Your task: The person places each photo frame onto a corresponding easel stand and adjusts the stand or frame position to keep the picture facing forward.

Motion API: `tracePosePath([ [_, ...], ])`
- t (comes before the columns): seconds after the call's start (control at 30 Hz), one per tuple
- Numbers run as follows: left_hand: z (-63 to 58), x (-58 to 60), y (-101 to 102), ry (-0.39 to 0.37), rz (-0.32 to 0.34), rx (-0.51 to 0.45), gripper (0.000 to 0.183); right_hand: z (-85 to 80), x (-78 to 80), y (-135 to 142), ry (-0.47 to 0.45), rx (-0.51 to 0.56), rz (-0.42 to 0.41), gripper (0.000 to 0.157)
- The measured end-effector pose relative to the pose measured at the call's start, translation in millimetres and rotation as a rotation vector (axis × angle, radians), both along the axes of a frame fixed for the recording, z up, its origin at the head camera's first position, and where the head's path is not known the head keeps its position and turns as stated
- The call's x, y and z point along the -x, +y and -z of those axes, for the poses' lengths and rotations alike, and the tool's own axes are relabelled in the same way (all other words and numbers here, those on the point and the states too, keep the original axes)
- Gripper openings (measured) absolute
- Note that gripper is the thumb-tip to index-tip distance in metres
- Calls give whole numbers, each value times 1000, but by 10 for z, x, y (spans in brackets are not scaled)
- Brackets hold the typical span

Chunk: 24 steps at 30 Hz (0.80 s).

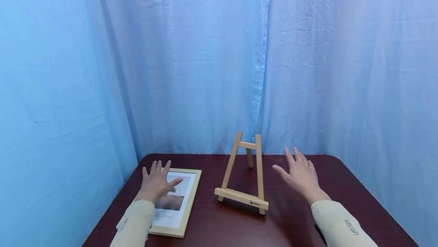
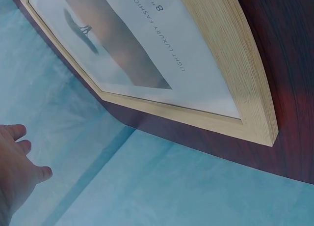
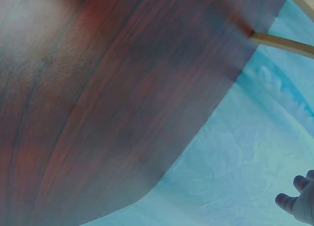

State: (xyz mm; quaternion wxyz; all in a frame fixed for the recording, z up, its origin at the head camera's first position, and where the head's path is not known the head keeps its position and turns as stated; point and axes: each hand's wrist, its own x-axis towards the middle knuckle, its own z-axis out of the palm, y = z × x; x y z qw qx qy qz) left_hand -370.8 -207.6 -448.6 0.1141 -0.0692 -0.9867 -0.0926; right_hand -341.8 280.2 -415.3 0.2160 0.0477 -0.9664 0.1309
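My left hand hovers with spread fingers over a picture frame that lies face up on the left of the table. The frame has a pale wood border and a printed picture under its front; the hand and sleeve cover part of its left side. In the left wrist view, the frame's corner shows close up, with lettering on the print. To the right of the frame stands a small wooden easel with a ledge across its front. Right of the easel, my right hand is held up, fingers spread and holding nothing.
The table is dark reddish brown with rounded far corners. Light blue curtains hang behind it and along both sides. In the right wrist view, one easel leg shows at the upper right.
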Motion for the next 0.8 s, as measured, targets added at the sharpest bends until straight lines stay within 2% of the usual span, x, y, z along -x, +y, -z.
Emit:
tracePosePath([
  [0.2,-30,-30,-33,7,-6,-11,99,-58,0,-118,33,1,-13,89],
  [0.5,-30,-33,-99,15,-18,-5,96,-147,3,-278,32,25,-35,85],
  [0.8,-51,-34,-156,15,-32,11,100,-256,8,-464,58,33,-62,83],
])
